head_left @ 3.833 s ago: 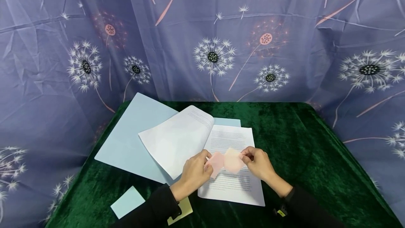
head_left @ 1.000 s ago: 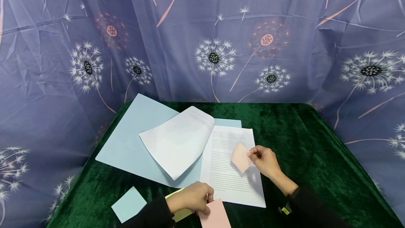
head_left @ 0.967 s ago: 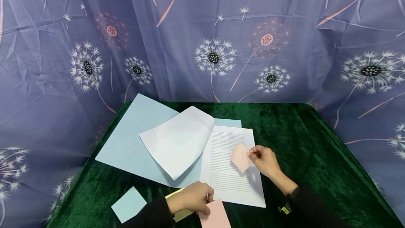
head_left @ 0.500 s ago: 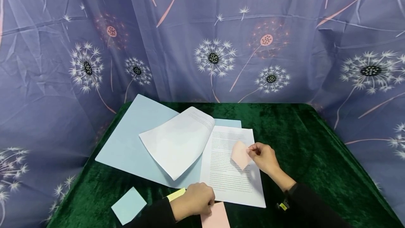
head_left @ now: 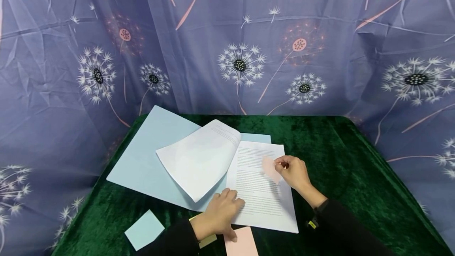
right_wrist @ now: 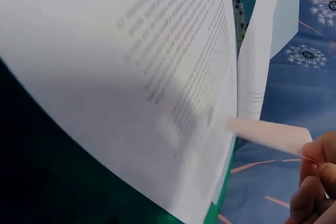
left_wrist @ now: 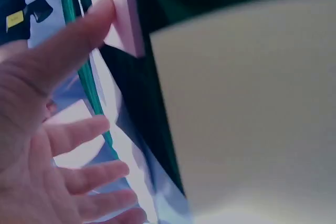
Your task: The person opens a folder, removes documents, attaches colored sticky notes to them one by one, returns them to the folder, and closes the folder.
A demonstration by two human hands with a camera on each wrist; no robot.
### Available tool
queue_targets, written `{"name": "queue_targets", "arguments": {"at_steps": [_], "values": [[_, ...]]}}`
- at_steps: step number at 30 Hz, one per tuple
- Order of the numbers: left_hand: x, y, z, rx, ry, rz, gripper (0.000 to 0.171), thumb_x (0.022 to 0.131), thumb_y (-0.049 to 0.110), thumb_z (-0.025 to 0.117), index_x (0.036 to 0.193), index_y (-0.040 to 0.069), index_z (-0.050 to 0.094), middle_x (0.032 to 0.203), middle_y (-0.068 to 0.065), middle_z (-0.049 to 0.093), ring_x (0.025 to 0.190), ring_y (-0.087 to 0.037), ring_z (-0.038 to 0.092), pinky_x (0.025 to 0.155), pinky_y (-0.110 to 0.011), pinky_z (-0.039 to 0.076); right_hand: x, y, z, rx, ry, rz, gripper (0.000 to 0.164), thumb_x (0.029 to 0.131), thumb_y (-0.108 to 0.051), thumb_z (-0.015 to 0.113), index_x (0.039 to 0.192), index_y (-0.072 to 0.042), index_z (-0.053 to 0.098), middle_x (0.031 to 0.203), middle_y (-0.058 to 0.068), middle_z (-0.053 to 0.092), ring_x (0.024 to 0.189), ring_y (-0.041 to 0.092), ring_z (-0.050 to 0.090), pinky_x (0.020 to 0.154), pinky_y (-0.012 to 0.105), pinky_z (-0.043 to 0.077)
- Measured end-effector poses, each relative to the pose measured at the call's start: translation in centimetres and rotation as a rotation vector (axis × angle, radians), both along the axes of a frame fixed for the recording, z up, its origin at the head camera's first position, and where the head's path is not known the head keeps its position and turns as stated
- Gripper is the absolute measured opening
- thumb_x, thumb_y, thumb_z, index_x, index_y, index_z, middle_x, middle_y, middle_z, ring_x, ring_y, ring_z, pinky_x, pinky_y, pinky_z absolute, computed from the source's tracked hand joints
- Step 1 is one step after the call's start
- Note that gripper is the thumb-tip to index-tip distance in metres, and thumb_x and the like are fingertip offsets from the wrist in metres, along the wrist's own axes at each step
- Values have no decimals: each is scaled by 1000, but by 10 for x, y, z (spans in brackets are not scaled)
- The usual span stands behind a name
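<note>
My right hand [head_left: 295,173] pinches a pale pink sticky note [head_left: 270,170] between thumb and fingertips, over the printed page [head_left: 257,210] of an open document. In the right wrist view the note [right_wrist: 273,134] stands out from the fingertips, above the paper. My left hand [head_left: 219,213] is spread over the page's lower left corner, its fingers apart. Its thumb lies over the edge of a pink sticky note pad [head_left: 243,242]; whether it touches the pad I cannot tell. Under the left wrist a yellow sticky note pad [head_left: 208,241] is mostly hidden.
A light blue folder [head_left: 149,161] lies beneath the document, whose turned-back leaf [head_left: 199,161] curls up on the left. A light blue sticky pad [head_left: 144,230] sits at the front left. Green velvet cloth [head_left: 341,161] covers the table, with a patterned curtain [head_left: 199,50] behind.
The single note came away from the pink pad, which my left hand set down at the front. That hand has since released the pad and spread onto the page. The right hand moved slightly farther up.
</note>
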State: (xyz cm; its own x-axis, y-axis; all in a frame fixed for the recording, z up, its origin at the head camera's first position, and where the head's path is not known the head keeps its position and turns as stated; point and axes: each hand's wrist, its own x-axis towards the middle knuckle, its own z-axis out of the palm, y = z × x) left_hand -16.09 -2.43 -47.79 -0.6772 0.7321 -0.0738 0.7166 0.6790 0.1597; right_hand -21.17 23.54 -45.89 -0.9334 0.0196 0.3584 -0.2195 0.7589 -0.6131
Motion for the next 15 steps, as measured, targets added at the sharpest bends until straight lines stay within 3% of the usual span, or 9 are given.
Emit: {"name": "queue_targets", "arguments": {"at_steps": [5,8,11,15], "values": [[-9,-7,-1,-52,-113,-32,85,55,58,87,128,22,62,120,-1,51,109,-21,48,80,-38,42,-8,-9,2,208,145,5,7,80,-2,69,85,-5,73,76,6,61,59,17,48,48,31,37],[-11,-9,-1,-74,-157,-42,86,61,59,84,135,25,58,135,-5,47,121,-27,45,85,-44,40,-15,-12,0,363,253,11,7,81,-3,69,85,-7,73,75,6,62,59,19,50,43,30,36],[-12,-9,0,-79,-179,-50,85,63,58,83,137,26,56,134,-3,46,114,-20,44,81,-42,38,-22,-13,-3,493,346,28,5,79,-2,72,82,-6,73,71,5,58,60,21,50,41,29,36],[-11,-7,1,-96,-164,-60,84,65,58,83,138,27,54,125,0,46,103,-14,42,75,-37,36,-29,-16,-10,601,375,56,6,77,0,76,81,-4,74,69,6,52,63,22,48,41,28,38]]}}
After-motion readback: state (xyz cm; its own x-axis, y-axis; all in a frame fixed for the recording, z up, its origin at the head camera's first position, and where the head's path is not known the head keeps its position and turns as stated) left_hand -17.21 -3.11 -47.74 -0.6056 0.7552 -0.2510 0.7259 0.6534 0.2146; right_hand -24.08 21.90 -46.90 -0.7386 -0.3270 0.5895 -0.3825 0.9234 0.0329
